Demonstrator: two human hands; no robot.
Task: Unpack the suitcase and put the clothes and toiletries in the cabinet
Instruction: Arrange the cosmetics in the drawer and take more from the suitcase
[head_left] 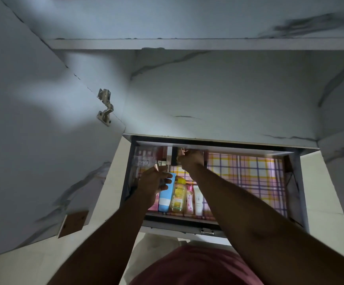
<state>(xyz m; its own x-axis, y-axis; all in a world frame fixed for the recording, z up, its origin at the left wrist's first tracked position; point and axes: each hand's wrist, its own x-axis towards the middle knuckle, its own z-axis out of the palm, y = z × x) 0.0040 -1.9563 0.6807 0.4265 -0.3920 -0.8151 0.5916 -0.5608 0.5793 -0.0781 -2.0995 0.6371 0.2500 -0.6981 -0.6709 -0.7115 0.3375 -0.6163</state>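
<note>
Reaching into the pulled-out drawer (224,224) of the marble-patterned cabinet (218,95), the person works with both hands over the toiletries. The left hand (155,183) pinches a small copper-capped tube (156,166), probably a lipstick, between thumb and fingers, above the blue tube (165,195). The right hand (190,160) curls around another copper-capped item (181,151) at the back left of the drawer, beside a dark upright container (174,156); whether it has let go yet, I cannot tell for certain, but the fingers look closed on it.

Along the front edge lie the blue tube, a yellow Garnier bottle (178,197), a slim pink bottle (190,199) and a white tube (198,200), side by side on the plaid liner (247,171). A clear organiser with small cosmetics (144,158) sits at the back left corner.

The risks look small but real. The back corner is crowded and dim, so setting a slim tube upright there could topple its neighbours. The left forearm passes just above the row of bottles, and lowering it carelessly could roll them out of line. The light is poor, so a small dropped cap could be hard to find. The suitcase and the clothes are out of view.
</note>
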